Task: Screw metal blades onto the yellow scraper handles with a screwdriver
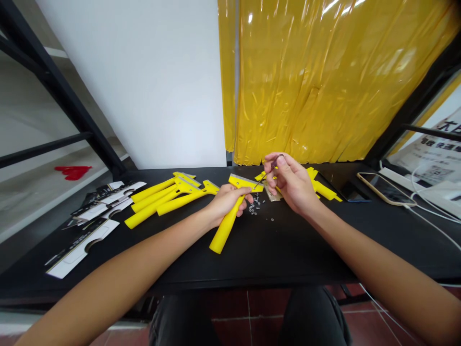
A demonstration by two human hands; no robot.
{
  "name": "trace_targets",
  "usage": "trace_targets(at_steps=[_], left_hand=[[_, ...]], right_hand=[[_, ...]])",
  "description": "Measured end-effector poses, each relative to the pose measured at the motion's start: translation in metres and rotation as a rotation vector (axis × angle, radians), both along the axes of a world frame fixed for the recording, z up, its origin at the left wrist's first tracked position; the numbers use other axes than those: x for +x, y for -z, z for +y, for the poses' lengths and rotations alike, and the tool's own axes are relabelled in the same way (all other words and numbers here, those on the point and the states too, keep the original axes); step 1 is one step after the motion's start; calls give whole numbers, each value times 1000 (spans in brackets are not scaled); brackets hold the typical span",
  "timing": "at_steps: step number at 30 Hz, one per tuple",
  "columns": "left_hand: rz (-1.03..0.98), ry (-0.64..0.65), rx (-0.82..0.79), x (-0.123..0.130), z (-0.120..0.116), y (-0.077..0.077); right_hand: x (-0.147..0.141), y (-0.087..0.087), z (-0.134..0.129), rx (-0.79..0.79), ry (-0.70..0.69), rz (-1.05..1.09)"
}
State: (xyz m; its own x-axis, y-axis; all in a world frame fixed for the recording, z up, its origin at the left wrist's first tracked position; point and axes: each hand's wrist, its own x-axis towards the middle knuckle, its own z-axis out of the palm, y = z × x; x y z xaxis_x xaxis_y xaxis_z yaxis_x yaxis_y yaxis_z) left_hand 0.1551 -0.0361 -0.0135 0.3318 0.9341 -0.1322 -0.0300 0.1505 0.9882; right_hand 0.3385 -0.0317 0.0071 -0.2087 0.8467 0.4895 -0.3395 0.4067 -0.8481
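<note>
My left hand [226,204] wraps the yellow plastic scraper handle [225,228], steadying it; my right hand [291,185] pinches a thin steel screwdriver [260,181] at its head, loose steel screws [254,207] just below.

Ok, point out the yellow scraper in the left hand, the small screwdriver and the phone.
Yellow scraper [224,232], head view, on its handle.
Small screwdriver [261,180], head view, on its shaft.
Phone [385,188], head view, on its screen.

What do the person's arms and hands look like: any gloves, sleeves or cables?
The left forearm and right forearm are bare, with no sleeves. The left hand and right hand wear no gloves, and no cables show on them. Dark trousers are worn below.
</note>
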Motion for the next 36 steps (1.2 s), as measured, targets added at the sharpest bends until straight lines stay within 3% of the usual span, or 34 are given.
trace_targets(at_steps=[7,12,21,28,33,36], left_hand=[[-5,-21,40,-1,0,0],[25,-43,74,-3,2,-1],[184,-106,289,-11,8,-4],[157,-78,213,-9,7,-2],[-9,-62,62,-6,7,1],[-101,-71,22,-6,9,1]], right_hand=[[1,-1,2,35,72,-1],[1,0,2,12,6,2],[4,3,4,168,182,-193],[4,3,3,197,177,-242],[6,8,5,402,322,-533],[7,6,4,486,364,-571]])
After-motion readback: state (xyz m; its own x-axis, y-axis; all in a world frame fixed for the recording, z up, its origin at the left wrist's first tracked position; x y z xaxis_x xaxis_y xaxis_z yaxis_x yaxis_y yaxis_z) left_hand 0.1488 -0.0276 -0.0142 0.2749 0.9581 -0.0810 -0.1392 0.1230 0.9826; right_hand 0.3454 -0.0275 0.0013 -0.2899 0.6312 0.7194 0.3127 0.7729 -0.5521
